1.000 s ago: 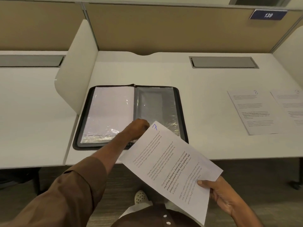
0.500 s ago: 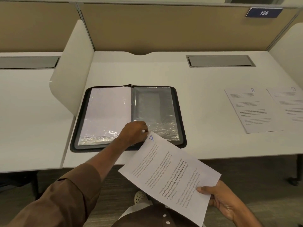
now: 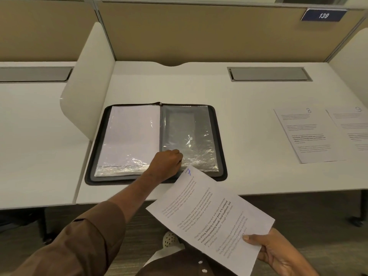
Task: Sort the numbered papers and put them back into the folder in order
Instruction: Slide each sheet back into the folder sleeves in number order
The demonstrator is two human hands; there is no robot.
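Risk: your left hand (image 3: 166,163) pinches the sleeve (image 3: 189,136); sheet 7 (image 3: 211,216), gripped by your right hand (image 3: 278,253), may buckle entering.

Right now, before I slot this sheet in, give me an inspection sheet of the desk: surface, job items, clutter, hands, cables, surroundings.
Surface: white desk, with a closed grey hatch at the back.
Job's things: black zip folder lies open flat; its left sleeve holds a white sheet, its right sleeve looks unfilled. Sheet 7 is held off the desk's near edge. Sheet 8 and sheet 9 lie side by side at the right.
Clutter: nothing seen.
Hands: left hand curls at the right sleeve's lower edge, grip unclear; right hand pinches sheet 7's corner.
Cables: nothing seen.
Surroundings: tan partition with plate 139, white side divider, neighbouring desk.
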